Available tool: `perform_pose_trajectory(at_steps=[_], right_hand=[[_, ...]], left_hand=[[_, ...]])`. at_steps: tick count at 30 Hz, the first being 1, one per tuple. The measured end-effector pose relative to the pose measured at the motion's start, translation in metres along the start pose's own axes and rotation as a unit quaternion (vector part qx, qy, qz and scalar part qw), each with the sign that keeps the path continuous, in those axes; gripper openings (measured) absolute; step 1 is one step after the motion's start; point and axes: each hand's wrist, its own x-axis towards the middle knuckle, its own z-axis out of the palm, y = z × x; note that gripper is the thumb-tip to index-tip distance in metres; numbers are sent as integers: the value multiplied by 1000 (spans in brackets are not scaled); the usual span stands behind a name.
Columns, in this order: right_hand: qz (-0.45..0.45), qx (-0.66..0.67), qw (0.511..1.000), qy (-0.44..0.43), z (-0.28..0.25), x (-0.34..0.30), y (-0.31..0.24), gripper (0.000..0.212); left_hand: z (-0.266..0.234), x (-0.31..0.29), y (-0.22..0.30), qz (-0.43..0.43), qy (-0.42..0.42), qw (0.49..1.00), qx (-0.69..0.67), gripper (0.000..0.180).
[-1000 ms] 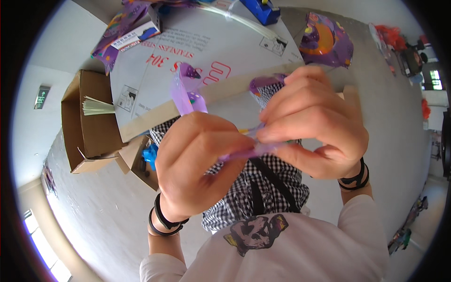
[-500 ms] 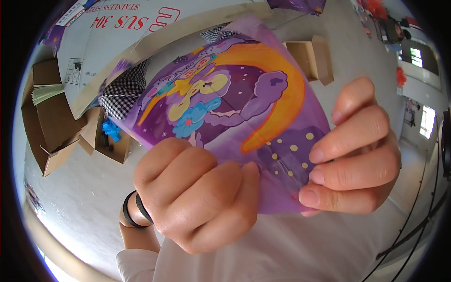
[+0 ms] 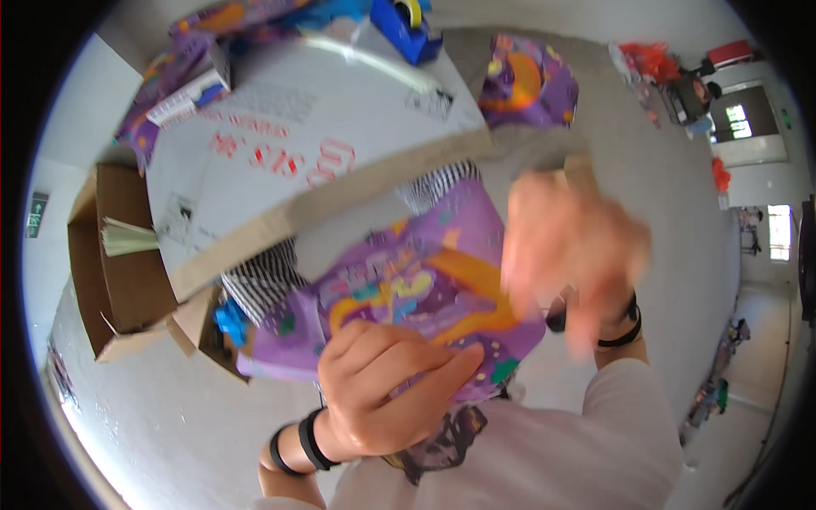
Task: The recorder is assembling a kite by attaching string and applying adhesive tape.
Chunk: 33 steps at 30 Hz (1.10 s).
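Note:
A purple printed plastic bag (image 3: 425, 280) lies across the middle, with an orange crescent moon and cartoon figures on it. My left hand (image 3: 382, 387) is closed on its near edge, fingers curled and thumb pressed on the plastic. My right hand (image 3: 574, 251) is up at the bag's right side, smeared by motion, so its fingers and anything in them do not show clearly. Beyond the bag, black-and-white patterned fabric (image 3: 263, 276) shows at its far left, and a similar piece at its far edge.
A large flat carton (image 3: 280, 161) with red print forms a surface ahead. On it are a blue tape dispenser (image 3: 404, 38) and a small white box (image 3: 191, 93). Another purple bag (image 3: 531, 81) is at its right corner. An open brown box (image 3: 123, 280) holding pale sheets (image 3: 127, 238) stands left.
My right hand has left the bag's right edge and moved up. The bag, still in my left hand, is lower and flatter. The view has shifted, showing more of the carton.

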Motion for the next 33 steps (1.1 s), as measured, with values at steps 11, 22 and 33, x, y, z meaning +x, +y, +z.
perform_pose_trajectory(at_steps=[11,22,33], right_hand=[[353,-284,846,281,-210,47,398,42],[493,-115,825,250,-220,98,419,31],[603,-215,751,163,-222,79,357,28]], left_hand=[[-9,-14,-26,-157,53,984,-65,37],[0,-17,-47,-258,75,960,-78,27],[-2,-22,-45,-229,17,969,-92,37]])
